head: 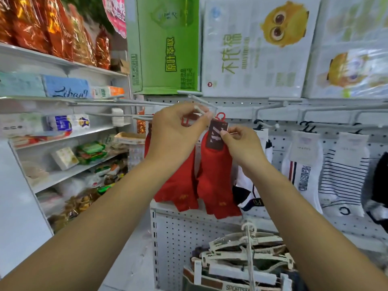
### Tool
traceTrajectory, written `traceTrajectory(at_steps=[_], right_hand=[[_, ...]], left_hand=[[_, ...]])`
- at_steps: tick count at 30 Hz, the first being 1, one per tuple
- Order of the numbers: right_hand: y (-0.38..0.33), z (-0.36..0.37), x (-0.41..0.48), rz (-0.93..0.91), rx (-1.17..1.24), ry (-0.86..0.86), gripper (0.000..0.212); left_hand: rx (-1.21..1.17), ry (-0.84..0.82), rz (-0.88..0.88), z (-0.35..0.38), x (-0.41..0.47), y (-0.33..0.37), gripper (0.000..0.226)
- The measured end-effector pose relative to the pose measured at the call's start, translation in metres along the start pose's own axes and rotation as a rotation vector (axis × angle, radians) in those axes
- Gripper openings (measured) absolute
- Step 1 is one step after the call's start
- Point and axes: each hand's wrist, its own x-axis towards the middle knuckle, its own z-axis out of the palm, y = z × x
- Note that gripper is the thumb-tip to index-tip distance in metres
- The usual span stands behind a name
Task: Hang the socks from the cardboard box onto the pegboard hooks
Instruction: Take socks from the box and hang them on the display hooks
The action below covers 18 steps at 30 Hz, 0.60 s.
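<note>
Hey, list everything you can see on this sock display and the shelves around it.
red socks: two pairs, red, centre, hanging in front of the pegboard
dark label: one, brown-black, on the right pair
striped socks: several, white with dark stripes, hung right
pegboard: one, white, behind and below
hooks: several, pale grey, top rail
hangers: bundle, cream, bottom centre
green carton: one, top centre
white cartons: two, top right
shelves: white, left, holding packaged goods
left hand: fingers grip a red hanger
right hand: fingers pinch the label
</note>
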Motion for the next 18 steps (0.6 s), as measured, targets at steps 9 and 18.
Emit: traceTrajectory(at_steps=[9, 18], right_hand=[[0.014, 0.008, 0.019, -0.007, -0.173, -0.093, 0.016], [0.010, -0.006, -0.008, 0.080, -0.330, -0.135, 0.018]], left_hand=[[-0.047, -0.070, 0.063, -0.009, 0.005, -0.009, 0.009], [0.012, -0.209, 0.079, -0.018, 0.011, -0.011, 0.010]])
